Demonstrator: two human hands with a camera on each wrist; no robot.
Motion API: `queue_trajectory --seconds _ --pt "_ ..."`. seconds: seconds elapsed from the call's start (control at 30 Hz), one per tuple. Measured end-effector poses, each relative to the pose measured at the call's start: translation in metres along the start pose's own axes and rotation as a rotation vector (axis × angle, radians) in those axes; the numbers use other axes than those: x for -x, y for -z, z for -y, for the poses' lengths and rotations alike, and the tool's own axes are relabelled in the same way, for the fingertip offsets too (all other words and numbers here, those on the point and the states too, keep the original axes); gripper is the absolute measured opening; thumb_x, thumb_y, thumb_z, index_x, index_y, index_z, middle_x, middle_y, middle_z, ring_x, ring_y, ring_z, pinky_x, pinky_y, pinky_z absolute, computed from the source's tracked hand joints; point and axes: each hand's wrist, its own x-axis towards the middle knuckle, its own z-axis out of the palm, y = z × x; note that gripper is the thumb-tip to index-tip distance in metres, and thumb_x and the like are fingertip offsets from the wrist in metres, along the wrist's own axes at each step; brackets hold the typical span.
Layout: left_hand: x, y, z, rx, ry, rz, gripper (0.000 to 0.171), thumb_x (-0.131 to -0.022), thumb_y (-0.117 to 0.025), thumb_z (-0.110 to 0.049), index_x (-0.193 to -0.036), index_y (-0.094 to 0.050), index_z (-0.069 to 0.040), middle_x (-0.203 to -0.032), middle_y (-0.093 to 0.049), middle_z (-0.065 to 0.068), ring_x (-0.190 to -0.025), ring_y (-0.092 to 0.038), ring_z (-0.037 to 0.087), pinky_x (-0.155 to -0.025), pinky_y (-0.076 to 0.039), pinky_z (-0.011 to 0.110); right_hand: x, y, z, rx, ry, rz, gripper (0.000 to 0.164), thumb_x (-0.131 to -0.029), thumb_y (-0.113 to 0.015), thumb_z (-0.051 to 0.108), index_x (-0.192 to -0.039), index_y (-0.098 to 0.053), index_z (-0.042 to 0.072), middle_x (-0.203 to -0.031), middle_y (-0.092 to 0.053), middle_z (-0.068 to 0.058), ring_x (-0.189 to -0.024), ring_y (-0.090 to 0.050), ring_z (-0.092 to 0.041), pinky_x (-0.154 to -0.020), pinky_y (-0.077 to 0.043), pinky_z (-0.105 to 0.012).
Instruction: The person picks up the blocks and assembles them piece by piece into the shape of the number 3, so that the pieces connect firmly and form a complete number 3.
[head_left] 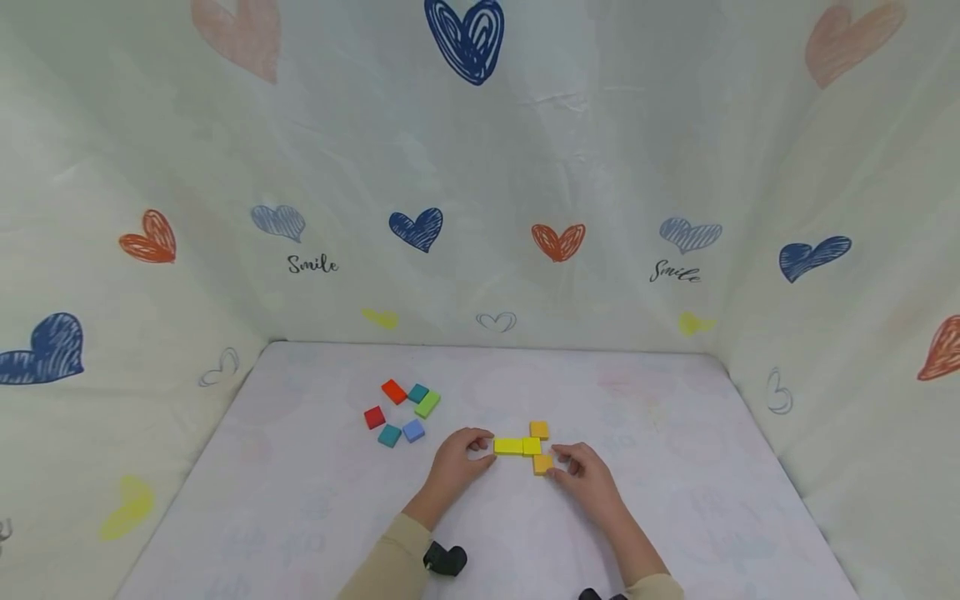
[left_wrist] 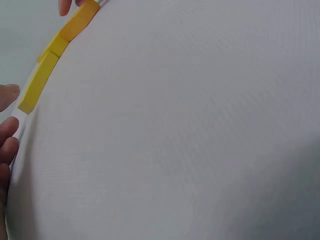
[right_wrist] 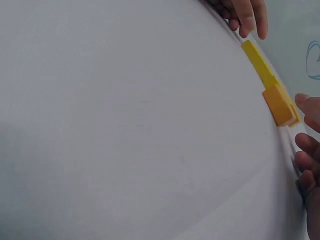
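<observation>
A long yellow block [head_left: 508,447] lies end to end with a yellow square block [head_left: 532,447]. Above and below its right end sit two orange square blocks, the upper orange block [head_left: 539,429] and the lower orange block [head_left: 543,465]. My left hand [head_left: 453,463] is beside the long block's left end, thumb and fingers apart; the left wrist view shows a small gap between the block and the fingers [left_wrist: 8,142]. On the other side, my right hand [head_left: 592,483] has loosely bent fingers, its thumb right at the lower orange block's edge. Neither hand grips a block.
Left of the hands lie loose blocks: a red block [head_left: 374,417], an orange-red block [head_left: 393,392], a green block [head_left: 427,404], a blue block [head_left: 413,431] and two teal blocks. A white cloth [head_left: 315,517] covers the table, and heart-printed curtains [head_left: 480,167] enclose it.
</observation>
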Motion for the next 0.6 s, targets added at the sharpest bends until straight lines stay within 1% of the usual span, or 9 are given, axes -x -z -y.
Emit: queue_trajectory --seconds 0.13,0.23,0.37,0.5,0.6 --pt "0.003 0.016 0.002 0.015 0.009 0.053 0.033 -0.083 -0.078 -0.021 -0.115 -0.067 -0.018 -0.094 -0.059 -0.009 -0.088 -0.054 0.011 -0.081 -0.051 0.032 -0.009 0.002 0.012 -0.031 0.007 0.019 0.035 -0.080 -0.079 0.011 -0.114 -0.071 0.011 -0.097 -0.060 0.003 -0.077 -0.050 -0.013 -0.064 -0.046 -0.025" --pt "0.004 0.031 0.005 0.009 0.004 0.059 0.033 -0.085 -0.077 -0.021 -0.115 -0.067 -0.017 -0.097 -0.060 -0.007 -0.089 -0.055 0.013 -0.080 -0.052 0.033 -0.019 0.002 0.023 -0.017 0.055 0.040 0.034 -0.081 -0.079 0.010 -0.114 -0.070 0.011 -0.099 -0.062 0.002 -0.078 -0.052 -0.012 -0.066 -0.047 -0.025" --pt "0.007 0.051 0.006 0.011 0.020 0.039 0.032 -0.086 -0.076 -0.021 -0.116 -0.067 -0.017 -0.098 -0.061 -0.006 -0.091 -0.056 0.015 -0.080 -0.051 0.033 -0.031 -0.001 0.040 -0.019 0.126 0.076 0.034 -0.082 -0.078 0.010 -0.115 -0.070 0.007 -0.099 -0.062 0.000 -0.077 -0.053 -0.012 -0.068 -0.047 -0.026" --pt "0.009 0.069 0.008 0.024 0.022 0.006 0.031 -0.086 -0.076 -0.019 -0.116 -0.067 -0.016 -0.099 -0.062 -0.004 -0.093 -0.057 0.017 -0.081 -0.051 0.034 -0.041 -0.008 0.057 -0.055 0.152 0.114 0.035 -0.083 -0.078 0.011 -0.116 -0.069 0.005 -0.101 -0.063 -0.003 -0.078 -0.053 -0.014 -0.070 -0.048 -0.027" --pt "0.012 0.082 0.013 0.043 0.010 -0.029 0.031 -0.086 -0.076 -0.016 -0.116 -0.067 -0.014 -0.099 -0.063 -0.002 -0.094 -0.057 0.019 -0.082 -0.052 0.036 -0.046 -0.017 0.070 -0.098 0.155 0.145 0.035 -0.084 -0.077 0.013 -0.117 -0.068 0.005 -0.103 -0.063 -0.003 -0.079 -0.054 -0.014 -0.072 -0.048 -0.027"
